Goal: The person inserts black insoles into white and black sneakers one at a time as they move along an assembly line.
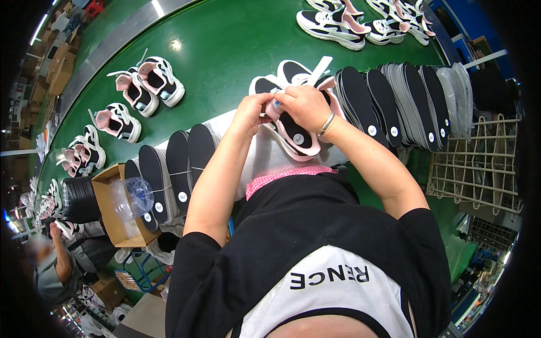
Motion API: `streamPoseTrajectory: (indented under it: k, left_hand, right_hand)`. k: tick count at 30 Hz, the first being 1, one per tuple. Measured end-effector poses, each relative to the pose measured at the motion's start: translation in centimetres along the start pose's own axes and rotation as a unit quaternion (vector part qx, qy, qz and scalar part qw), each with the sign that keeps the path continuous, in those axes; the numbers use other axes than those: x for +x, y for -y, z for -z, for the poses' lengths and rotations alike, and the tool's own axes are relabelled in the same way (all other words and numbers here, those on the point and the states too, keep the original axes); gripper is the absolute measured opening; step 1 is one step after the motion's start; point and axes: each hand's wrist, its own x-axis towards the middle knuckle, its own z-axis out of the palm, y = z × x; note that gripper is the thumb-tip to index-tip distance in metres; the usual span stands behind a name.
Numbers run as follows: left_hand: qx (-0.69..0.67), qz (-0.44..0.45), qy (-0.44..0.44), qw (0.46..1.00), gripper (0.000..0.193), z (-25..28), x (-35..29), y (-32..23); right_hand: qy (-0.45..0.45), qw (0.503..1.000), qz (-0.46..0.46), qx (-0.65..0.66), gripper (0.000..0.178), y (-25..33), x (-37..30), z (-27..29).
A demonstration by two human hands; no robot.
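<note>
Pinching the tongue [273, 111] of a shoe [306, 152] w/ my L fingers [260, 101] + R fingers [289, 100].
Insole [289, 128] looks in; stacked insoles [353, 101] nearby, so prob. lots left.

Open cardboard box [106, 209], off-white wire rack [475, 161], co-worker [54, 280] in grey

Shoes [290, 132] over ten; wearer's hands [252, 111] [305, 105] two; bracelet [326, 124] one.

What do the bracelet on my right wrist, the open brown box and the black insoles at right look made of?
Bracelet: probably polished metal, judging by its silvery glint. Box: likely matte cardboard, from its plain, thin brown walls. Insoles: perhaps fabric-faced foam, given matte black tops and grey edges, though that's uncertain.
</note>
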Motion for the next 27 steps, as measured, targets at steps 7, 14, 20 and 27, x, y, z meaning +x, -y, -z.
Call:
streamPoseTrajectory:
  k: [7,14,20,27]
  left_hand:
    - [0.076,-0.146,-0.007,0.986,0.020,-0.1,0.0,-0.3]
    - [0.197,-0.239,-0.102,0.945,0.023,3.5,-1.4,-1.8]
    - [0.267,-0.400,-0.036,0.876,0.023,-2.1,-8.6,-0.8]
    - [0.344,-0.326,-0.139,0.869,0.017,1.5,-11.7,-0.4]
  right_hand:
    - [-0.014,0.985,-0.045,0.169,0.005,-0.7,0.3,0.6]
    - [0.008,0.886,-0.231,0.401,0.012,0.9,-2.3,2.7]
    - [-0.081,0.865,-0.260,0.422,0.009,2.6,-3.9,4.2]
    - [-0.085,0.874,-0.274,0.392,0.016,1.7,-6.4,4.6]
